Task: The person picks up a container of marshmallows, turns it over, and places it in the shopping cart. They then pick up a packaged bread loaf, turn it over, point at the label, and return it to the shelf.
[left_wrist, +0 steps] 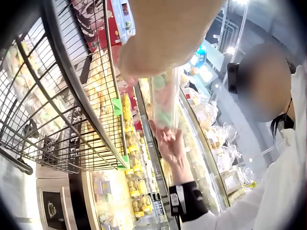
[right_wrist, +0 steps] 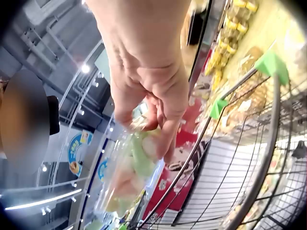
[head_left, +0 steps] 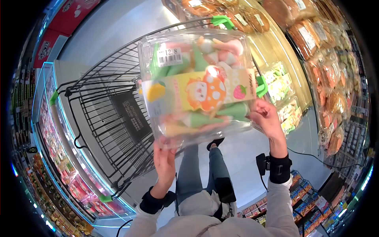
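Observation:
A clear plastic box (head_left: 199,89) of pastel pink, green and white pieces is held up in front of the body, over the shopping cart (head_left: 114,98). A paper band with a cartoon mushroom wraps its middle, and a price label (head_left: 169,56) sits near one corner. My left hand (head_left: 164,158) grips the near left corner, its fingertips partly hidden by the box. At the right side, my right hand (head_left: 268,118) pinches the edge. In the right wrist view, the thumb and fingers of the right hand (right_wrist: 148,86) bend round the end of the box (right_wrist: 132,172).
Wrapped breads (head_left: 312,39) fill a shelf at the right. More pastel packs (head_left: 278,85) lie on the counter just beyond my right hand. A lit display case (head_left: 55,158) stands on the left, behind the cart's handle (head_left: 73,152). A cable (head_left: 316,160) runs at the right.

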`<move>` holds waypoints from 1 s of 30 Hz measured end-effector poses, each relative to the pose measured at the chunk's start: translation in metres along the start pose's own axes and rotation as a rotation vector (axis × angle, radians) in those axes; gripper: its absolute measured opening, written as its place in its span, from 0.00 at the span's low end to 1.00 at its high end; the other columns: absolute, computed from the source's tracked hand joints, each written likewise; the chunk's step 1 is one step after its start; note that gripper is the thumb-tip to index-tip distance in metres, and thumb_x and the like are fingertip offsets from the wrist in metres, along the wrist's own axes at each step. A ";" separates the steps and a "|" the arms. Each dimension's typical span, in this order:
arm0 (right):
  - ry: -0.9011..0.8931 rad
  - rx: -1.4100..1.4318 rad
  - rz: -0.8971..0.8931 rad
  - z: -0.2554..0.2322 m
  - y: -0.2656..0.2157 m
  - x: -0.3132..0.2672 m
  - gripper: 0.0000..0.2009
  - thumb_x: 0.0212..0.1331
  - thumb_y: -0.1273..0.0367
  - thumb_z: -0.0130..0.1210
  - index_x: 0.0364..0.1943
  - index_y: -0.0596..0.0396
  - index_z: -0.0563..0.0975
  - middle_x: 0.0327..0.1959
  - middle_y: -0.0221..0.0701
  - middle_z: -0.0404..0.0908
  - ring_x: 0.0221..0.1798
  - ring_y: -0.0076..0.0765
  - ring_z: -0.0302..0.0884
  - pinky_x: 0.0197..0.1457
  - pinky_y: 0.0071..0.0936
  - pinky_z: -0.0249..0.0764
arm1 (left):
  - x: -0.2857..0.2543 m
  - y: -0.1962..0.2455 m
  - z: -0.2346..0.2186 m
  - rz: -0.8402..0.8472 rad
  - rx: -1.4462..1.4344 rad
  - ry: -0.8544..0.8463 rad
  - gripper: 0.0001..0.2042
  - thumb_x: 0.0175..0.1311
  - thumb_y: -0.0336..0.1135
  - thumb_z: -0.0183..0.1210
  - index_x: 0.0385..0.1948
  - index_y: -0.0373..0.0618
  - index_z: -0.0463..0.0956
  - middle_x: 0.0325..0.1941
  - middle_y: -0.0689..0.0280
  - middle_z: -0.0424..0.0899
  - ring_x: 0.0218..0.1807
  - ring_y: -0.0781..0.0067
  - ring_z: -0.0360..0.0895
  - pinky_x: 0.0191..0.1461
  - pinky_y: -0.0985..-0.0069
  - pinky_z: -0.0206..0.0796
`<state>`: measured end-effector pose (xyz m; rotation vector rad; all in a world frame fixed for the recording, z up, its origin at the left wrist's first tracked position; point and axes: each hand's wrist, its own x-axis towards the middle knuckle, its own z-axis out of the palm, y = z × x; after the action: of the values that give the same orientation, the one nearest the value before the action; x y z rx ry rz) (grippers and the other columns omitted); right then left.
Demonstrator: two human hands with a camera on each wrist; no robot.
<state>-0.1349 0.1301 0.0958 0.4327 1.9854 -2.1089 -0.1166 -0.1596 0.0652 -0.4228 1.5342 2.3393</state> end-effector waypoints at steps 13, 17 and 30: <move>0.054 0.149 0.129 -0.124 0.086 -0.182 0.04 0.42 0.78 0.52 0.23 0.58 0.69 0.21 0.21 0.69 0.26 0.13 0.65 0.31 0.13 0.64 | -0.012 -0.042 0.104 -0.261 0.205 -0.411 0.26 0.54 0.31 0.47 0.56 0.36 0.51 0.58 0.59 0.57 0.59 0.69 0.54 0.60 0.75 0.48; 0.073 0.114 0.170 -0.164 0.121 -0.211 0.03 0.43 0.78 0.51 0.23 0.58 0.69 0.19 0.19 0.67 0.23 0.12 0.63 0.28 0.12 0.61 | -0.031 -0.073 0.123 -0.459 0.263 -0.464 0.24 0.54 0.29 0.47 0.54 0.36 0.55 0.53 0.59 0.63 0.55 0.71 0.60 0.56 0.78 0.53; 0.672 0.688 0.147 -0.174 0.196 -0.229 0.25 0.55 0.52 0.40 0.52 0.53 0.60 0.40 0.31 0.71 0.41 0.26 0.70 0.41 0.24 0.69 | -0.064 -0.176 0.152 -0.569 0.227 -0.596 0.25 0.49 0.24 0.48 0.53 0.39 0.53 0.47 0.62 0.65 0.49 0.72 0.64 0.50 0.73 0.60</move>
<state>0.1593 0.2800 -0.0144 1.5141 1.3076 -2.7318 0.0031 0.0407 0.0038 -0.0694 1.1696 1.6275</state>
